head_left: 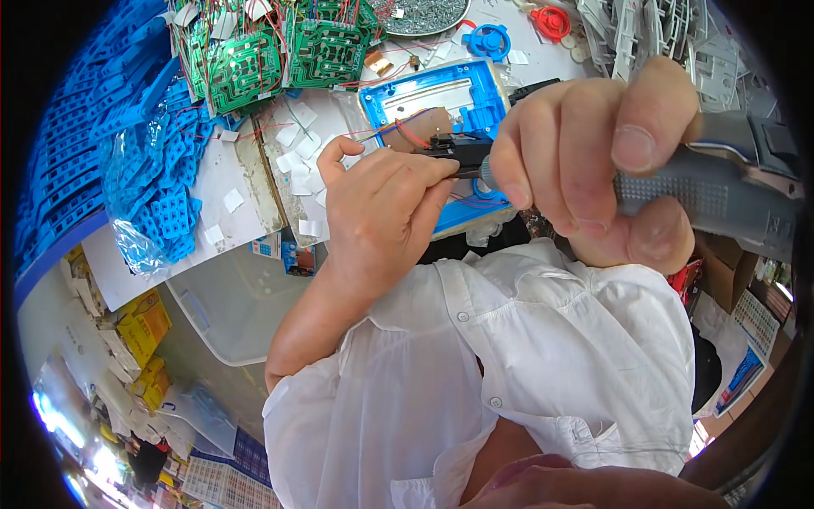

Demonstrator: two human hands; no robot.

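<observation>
My right hand (570,157) is wrapped round a grey power screwdriver (704,191), raised close to the camera. Its narrow front end points left and meets a small black plastic part (456,146). Fingers of my left hand (377,208) pinch that part from the left side; its far detail is too small to make out. Red and blue wires run near it. Behind and beneath both hands lies a blue plastic housing (490,76) with a pale window, partly hidden by them.
Green circuit boards (326,55) with wires lie at the back, beside a round tray of small screws (424,13). Blue plastic parts (170,195) heap up at the left. Blue and red rings (551,24), white parts (636,30) and white paper squares (297,127) lie around.
</observation>
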